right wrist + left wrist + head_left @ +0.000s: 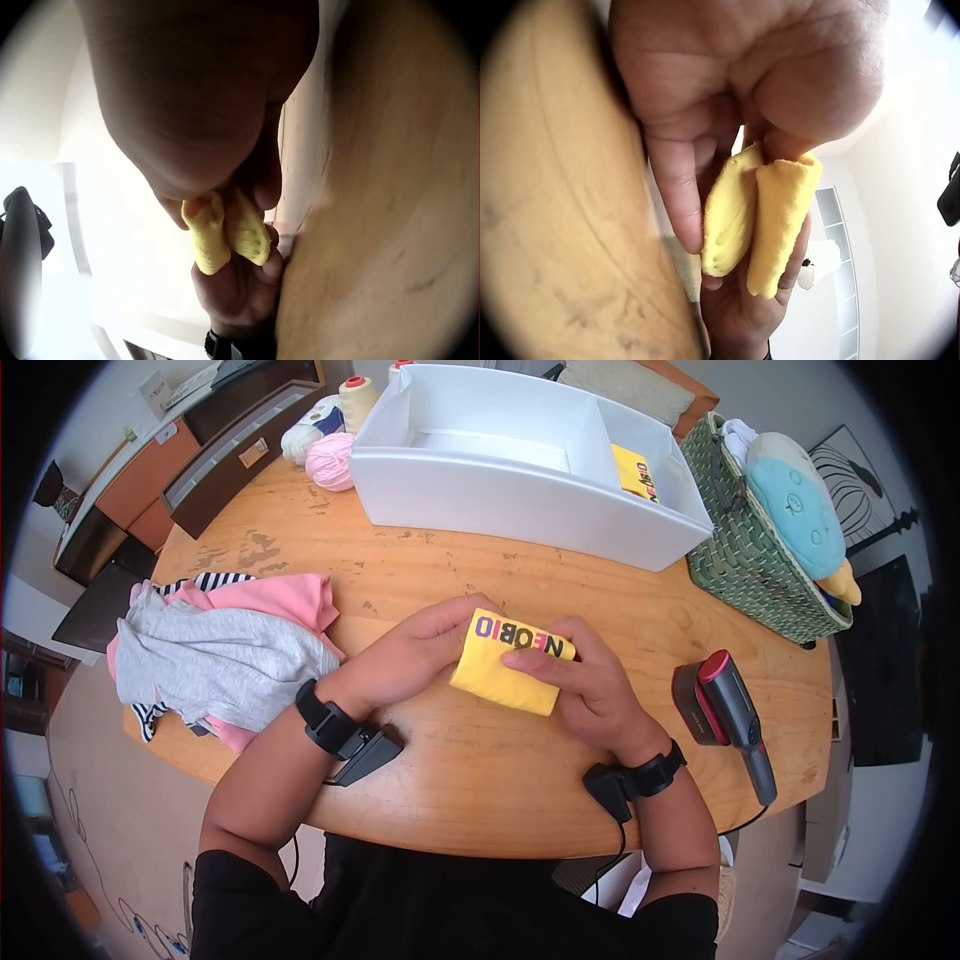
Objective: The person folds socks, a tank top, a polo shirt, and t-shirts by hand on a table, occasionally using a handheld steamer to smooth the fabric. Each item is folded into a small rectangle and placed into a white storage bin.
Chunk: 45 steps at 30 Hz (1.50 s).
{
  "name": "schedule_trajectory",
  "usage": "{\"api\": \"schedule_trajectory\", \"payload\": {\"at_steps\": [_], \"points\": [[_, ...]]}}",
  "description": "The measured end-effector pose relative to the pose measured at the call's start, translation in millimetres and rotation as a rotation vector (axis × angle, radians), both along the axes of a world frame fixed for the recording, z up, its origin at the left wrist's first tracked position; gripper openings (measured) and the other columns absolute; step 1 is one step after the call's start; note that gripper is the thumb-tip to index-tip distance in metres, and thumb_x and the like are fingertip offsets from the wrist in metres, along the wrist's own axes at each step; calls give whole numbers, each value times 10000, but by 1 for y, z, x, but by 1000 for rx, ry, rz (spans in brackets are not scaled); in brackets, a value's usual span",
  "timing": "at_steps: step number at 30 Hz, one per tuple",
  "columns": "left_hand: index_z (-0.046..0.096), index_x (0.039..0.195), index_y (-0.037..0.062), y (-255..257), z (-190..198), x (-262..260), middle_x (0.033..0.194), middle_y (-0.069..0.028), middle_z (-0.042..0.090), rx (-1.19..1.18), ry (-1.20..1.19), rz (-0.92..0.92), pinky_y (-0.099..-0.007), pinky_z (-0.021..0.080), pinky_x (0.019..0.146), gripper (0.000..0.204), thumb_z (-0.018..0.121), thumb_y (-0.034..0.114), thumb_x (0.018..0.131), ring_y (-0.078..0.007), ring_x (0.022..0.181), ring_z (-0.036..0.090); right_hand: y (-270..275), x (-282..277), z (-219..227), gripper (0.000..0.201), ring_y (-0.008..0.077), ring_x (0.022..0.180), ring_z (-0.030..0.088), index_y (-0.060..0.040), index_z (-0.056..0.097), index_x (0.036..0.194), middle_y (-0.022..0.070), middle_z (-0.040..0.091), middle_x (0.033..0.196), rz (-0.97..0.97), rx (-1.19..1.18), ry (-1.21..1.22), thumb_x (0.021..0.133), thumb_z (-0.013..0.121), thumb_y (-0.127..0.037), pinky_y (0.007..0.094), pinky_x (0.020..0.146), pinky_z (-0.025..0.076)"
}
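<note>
A folded yellow cloth [505,678] with coloured "NEOBIO" lettering is held above the middle of the wooden table. The left hand [425,650] grips its left edge, fingers behind it. The right hand [597,690] pinches the right side, thumb across the front below the letters. In the left wrist view the yellow cloth [780,225] shows two folded layers with a gap between them, below the left hand [742,82]. The right wrist view shows the cloth's layers [210,240] end-on under the right hand [202,97].
A white divided box [520,510] at the back holds another yellow folded cloth [634,472] in its right compartment. Grey and pink clothes [215,660] lie left. Yarn [331,461] is back left, a green basket [750,560] back right, a corded handheld appliance [738,710] right.
</note>
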<state>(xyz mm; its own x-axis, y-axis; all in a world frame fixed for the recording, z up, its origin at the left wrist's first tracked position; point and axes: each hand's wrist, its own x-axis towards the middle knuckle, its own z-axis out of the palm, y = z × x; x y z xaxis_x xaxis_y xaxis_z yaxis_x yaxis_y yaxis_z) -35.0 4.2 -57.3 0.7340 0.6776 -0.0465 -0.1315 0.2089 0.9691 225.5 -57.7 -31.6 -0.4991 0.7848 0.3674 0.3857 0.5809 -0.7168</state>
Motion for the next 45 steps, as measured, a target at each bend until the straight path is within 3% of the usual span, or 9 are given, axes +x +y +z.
{"api": "schedule_trajectory", "payload": {"at_steps": [8, 15, 21, 23, 27, 29, 37, 43, 45], "points": [[602, 1386, 61, -2, 12, 4, 1267, 0, 647, 120, 27, 13, -272, 472, 1030, 289, 476, 188, 1160, -84, 1183, 589, 1, -1, -2, 656, 303, 1102, 669, -70, 620, 1465, 156, 657, 1228, -117, 80, 119, 883, 481, 198, 358, 963, 537], [582, 1438, 72, -4, 15, 4, 1363, -15, 613, 60, -19, 25, -298, 462, 1106, 319, 495, 177, 1150, -112, 1288, 581, -1, 1, -10, 690, 300, 1127, 676, -60, 515, 1550, 164, 655, 1243, -151, -52, 184, 906, 473, 183, 348, 987, 543], [585, 1435, 74, -5, 15, 6, 1364, -26, 613, 84, -46, 51, -303, 467, 1106, 313, 498, 162, 1147, -125, 1287, 586, -3, 6, -17, 745, 263, 1282, 628, -28, 402, 1616, 176, 591, 1402, -8, -305, 343, 900, 528, 134, 363, 1088, 519], [585, 1434, 73, -5, 16, 5, 1370, -31, 615, 90, -46, 45, -306, 469, 1108, 314, 496, 175, 1151, -130, 1291, 588, -3, 6, -7, 769, 279, 1351, 592, -17, 368, 1630, 180, 562, 1461, 81, -371, 375, 915, 645, 38, 387, 1124, 501], [586, 1432, 69, -5, 15, 7, 1396, -46, 618, 99, -83, 14, -314, 470, 1114, 322, 491, 213, 1160, -147, 1311, 588, -6, -5, -1, 815, 302, 1366, 585, -12, 364, 1624, 191, 569, 1471, -4, -468, 331, 914, 759, -74, 406, 1132, 490], [586, 1431, 65, -6, 16, 8, 1398, -48, 622, 117, -77, 8, -319, 469, 1119, 324, 489, 217, 1161, -151, 1321, 585, -1, -5, -8, 825, 323, 1352, 598, -7, 381, 1608, 207, 586, 1461, -24, -304, 181, 911, 807, -120, 409, 1134, 479], [572, 1422, 27, -4, 16, 6, 1353, -68, 628, 41, -11, 98, -314, 449, 1116, 352, 531, 241, 1145, -140, 1278, 578, -1, -7, -10, 710, 319, 1312, 622, -2, 448, 1539, 205, 614, 1416, -122, -325, 190, 920, 784, -90, 392, 1100, 491], [532, 1392, 25, -12, 14, 12, 1288, -41, 635, 172, -99, 70, -273, 476, 1036, 340, 626, 176, 1103, -106, 1214, 578, -1, -7, -16, 663, 286, 1275, 629, -7, 480, 1510, 182, 618, 1393, -187, -322, 254, 923, 778, -85, 380, 1082, 501], [523, 1387, 35, -11, 15, 12, 1280, -42, 633, 150, 5, 77, -264, 479, 1026, 335, 642, 134, 1090, -95, 1213, 573, 0, -7, -15, 662, 280, 1268, 630, -9, 481, 1510, 178, 618, 1390, -185, -306, 253, 924, 778, -86, 378, 1079, 502]]}}
